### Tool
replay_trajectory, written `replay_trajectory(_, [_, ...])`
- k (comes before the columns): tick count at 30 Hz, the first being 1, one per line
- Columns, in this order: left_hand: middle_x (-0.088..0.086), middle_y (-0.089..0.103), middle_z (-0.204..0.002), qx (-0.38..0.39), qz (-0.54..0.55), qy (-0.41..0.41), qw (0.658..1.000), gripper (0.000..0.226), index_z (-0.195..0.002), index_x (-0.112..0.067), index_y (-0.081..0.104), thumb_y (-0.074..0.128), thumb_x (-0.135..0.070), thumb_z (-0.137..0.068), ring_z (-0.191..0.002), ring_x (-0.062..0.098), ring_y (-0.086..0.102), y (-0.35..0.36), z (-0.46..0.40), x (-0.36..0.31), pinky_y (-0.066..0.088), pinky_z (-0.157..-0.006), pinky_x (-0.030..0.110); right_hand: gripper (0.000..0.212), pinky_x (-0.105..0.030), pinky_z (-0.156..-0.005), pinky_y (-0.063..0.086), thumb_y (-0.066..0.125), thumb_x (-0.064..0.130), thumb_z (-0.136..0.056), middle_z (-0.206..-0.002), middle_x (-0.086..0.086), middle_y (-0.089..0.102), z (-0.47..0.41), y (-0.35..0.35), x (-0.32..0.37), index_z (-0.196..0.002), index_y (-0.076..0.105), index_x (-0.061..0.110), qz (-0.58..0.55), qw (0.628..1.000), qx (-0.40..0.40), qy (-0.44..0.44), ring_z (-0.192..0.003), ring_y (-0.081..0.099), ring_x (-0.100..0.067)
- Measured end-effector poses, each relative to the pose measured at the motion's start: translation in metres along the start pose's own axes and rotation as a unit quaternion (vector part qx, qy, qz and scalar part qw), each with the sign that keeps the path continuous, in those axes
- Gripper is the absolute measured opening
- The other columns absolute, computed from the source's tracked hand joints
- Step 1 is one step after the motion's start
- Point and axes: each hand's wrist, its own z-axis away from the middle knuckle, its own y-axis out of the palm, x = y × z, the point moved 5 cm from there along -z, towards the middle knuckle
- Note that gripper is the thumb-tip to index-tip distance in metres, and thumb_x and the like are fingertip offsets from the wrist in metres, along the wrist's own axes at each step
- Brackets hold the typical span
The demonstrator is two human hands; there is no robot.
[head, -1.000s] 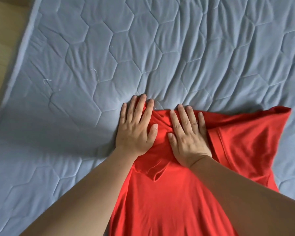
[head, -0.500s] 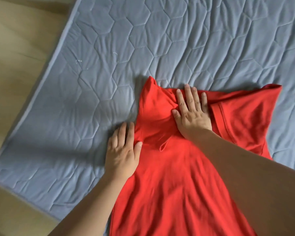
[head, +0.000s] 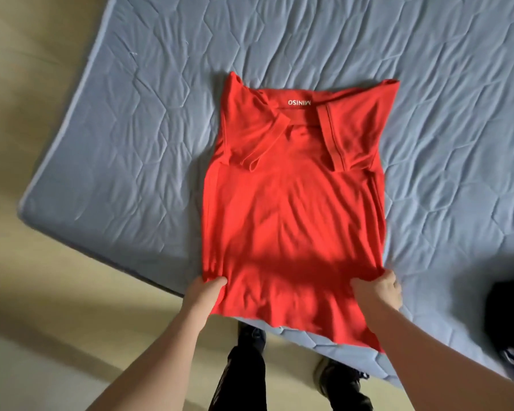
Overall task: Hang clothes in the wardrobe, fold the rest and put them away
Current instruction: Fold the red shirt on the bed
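Observation:
A red T-shirt lies flat on the blue quilted mattress, both sleeves folded in over its back and a white brand print at the collar end, far from me. My left hand grips the shirt's left side near the hem, thumb on top of the cloth. My right hand grips the right side near the hem the same way. The hem hangs slightly over the mattress's near edge.
The mattress sits on a pale wooden floor, its corner at the left. A dark garment lies on the mattress at the right edge. My black trousers and shoes stand below the near edge.
Both hands left the sleeve and collar area and slid back to the hem end, where they now grip the shirt's sides. The view has pulled back, so the whole shirt shows.

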Motion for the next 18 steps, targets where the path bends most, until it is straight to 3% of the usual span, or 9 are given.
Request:
replay_trajectory(1, [0.018,0.064,-0.111,-0.002,-0.009,-0.019,1.000,0.031,-0.111,-0.003,0.062,0.067,-0.019,-0.085,-0.102,0.030,0.059,0.001,0.002,0.013,0.040,-0.080,0.030,0.047,-0.038,-0.088,0.041,0.067,0.018,-0.078,-0.110,-0.021,0.058,0.000,0.001,-0.008,-0.119,0.051,0.001,-0.006,0.999,0.032,0.018,-0.103,0.055,-0.034])
replay_trajectory(3, [0.019,0.060,-0.120,0.008,-0.014,-0.037,0.999,0.039,-0.120,-0.003,0.058,0.067,-0.019,-0.085,-0.103,0.030,0.056,0.003,0.011,0.031,0.042,-0.080,0.033,0.018,-0.035,-0.071,0.042,0.066,0.011,-0.079,-0.075,-0.016,0.057,0.006,0.004,-0.023,-0.092,0.061,-0.001,-0.048,0.991,0.108,0.065,-0.069,0.055,-0.028])
replay_trajectory(6, [0.012,0.055,-0.121,0.039,0.059,-0.083,0.994,0.039,-0.122,-0.013,0.052,0.067,-0.023,-0.087,-0.099,0.030,0.054,-0.001,0.033,0.043,0.051,-0.075,0.041,0.011,-0.039,-0.066,0.047,0.063,0.010,-0.084,-0.077,-0.016,0.058,0.033,0.000,-0.042,-0.087,0.056,0.002,-0.110,0.961,0.210,0.141,-0.070,0.056,-0.028])
replay_trajectory(8, [0.012,0.060,-0.110,0.067,0.119,-0.131,0.982,0.030,-0.116,-0.012,0.053,0.063,-0.025,-0.090,-0.086,0.030,0.061,-0.010,0.049,0.041,0.052,-0.067,0.039,0.014,-0.042,-0.064,0.052,0.062,0.014,-0.085,-0.084,-0.015,0.059,0.051,-0.011,-0.048,-0.089,0.052,0.005,-0.151,0.940,0.236,0.196,-0.075,0.060,-0.029])
replay_trajectory(9, [0.014,0.065,-0.097,0.085,0.138,-0.143,0.976,0.024,-0.109,-0.010,0.054,0.061,-0.025,-0.092,-0.074,0.028,0.064,-0.017,0.056,0.036,0.051,-0.063,0.036,0.014,-0.043,-0.061,0.056,0.062,0.013,-0.085,-0.085,-0.016,0.061,0.058,-0.023,-0.047,-0.091,0.051,0.006,-0.191,0.927,0.235,0.220,-0.072,0.064,-0.030])
replay_trajectory(11, [0.013,0.068,-0.075,0.113,0.176,-0.144,0.967,0.019,-0.101,-0.009,0.057,0.057,-0.026,-0.092,-0.056,0.023,0.062,-0.031,0.068,0.014,0.049,-0.057,0.031,0.004,-0.042,-0.040,0.054,0.054,0.007,-0.087,-0.067,-0.016,0.063,0.065,-0.049,-0.031,-0.087,0.052,0.004,-0.299,0.899,0.221,0.232,-0.044,0.063,-0.027])
replay_trajectory(13, [0.010,0.066,-0.076,0.110,0.231,-0.125,0.959,0.015,-0.097,-0.012,0.057,0.056,-0.025,-0.091,-0.060,0.022,0.061,-0.046,0.075,-0.021,0.050,-0.052,0.027,0.016,-0.036,-0.027,0.045,0.043,0.001,-0.090,-0.038,-0.011,0.055,0.059,-0.078,-0.005,-0.076,0.050,0.002,-0.371,0.885,0.185,0.209,-0.025,0.052,-0.018])
replay_trajectory(15, [0.008,0.066,-0.071,0.107,0.284,-0.093,0.948,0.016,-0.087,-0.010,0.058,0.049,-0.022,-0.092,-0.064,0.021,0.059,-0.060,0.081,-0.069,0.050,-0.051,0.024,0.026,-0.033,-0.024,0.042,0.034,0.003,-0.095,-0.032,-0.009,0.051,0.053,-0.110,0.030,-0.073,0.049,0.001,-0.437,0.868,0.169,0.166,-0.023,0.050,-0.016])
replay_trajectory(18, [0.001,0.066,-0.053,0.120,0.325,-0.049,0.937,0.029,-0.077,-0.009,0.060,0.038,-0.021,-0.093,-0.057,0.017,0.058,-0.070,0.085,-0.142,0.044,-0.062,0.028,0.039,-0.032,-0.027,0.045,0.019,0.015,-0.100,-0.040,-0.004,0.060,0.027,-0.141,0.084,-0.085,0.055,0.010,-0.521,0.837,0.133,0.105,-0.029,0.056,-0.015])
